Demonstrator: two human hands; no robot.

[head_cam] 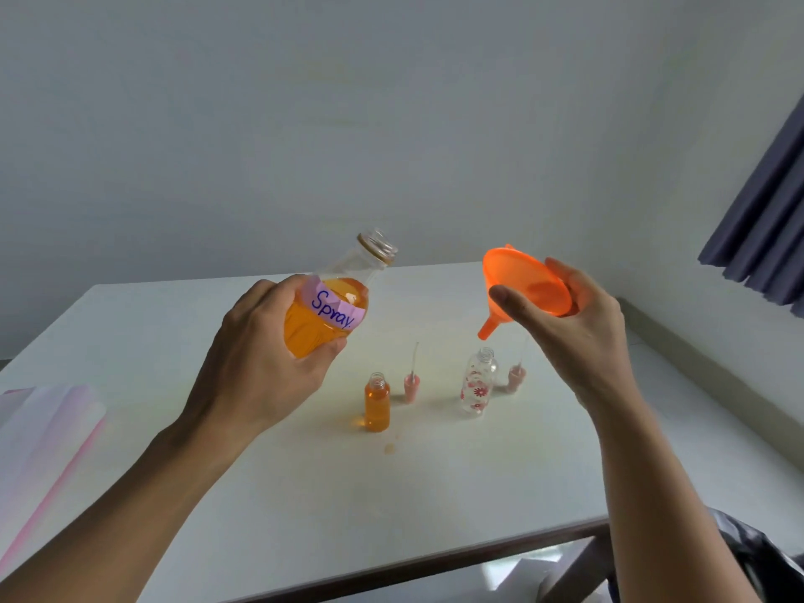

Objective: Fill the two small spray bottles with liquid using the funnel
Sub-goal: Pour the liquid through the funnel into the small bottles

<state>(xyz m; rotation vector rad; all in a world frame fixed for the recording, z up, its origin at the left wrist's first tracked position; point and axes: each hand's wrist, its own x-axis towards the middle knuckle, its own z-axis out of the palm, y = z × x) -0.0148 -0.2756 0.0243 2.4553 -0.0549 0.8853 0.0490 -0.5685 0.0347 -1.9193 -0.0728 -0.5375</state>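
Head view: left hand (261, 354) fingers around "Spray."-labelled bottle (326, 317), right hand (578, 341) fingers around orange funnel (526, 276).

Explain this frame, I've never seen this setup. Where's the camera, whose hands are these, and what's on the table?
No robot: one camera worn on a person's head looks down at their bare hands. The left hand grips a large uncapped bottle labelled "Spray", part full of orange liquid. The right hand holds an orange funnel in the air, tilted. On the white table stand two small open bottles: the plain bottle is full of orange liquid, the flowered bottle looks empty. Two pink spray heads stand beside them, tubes up. A small orange spill lies near the plain bottle.
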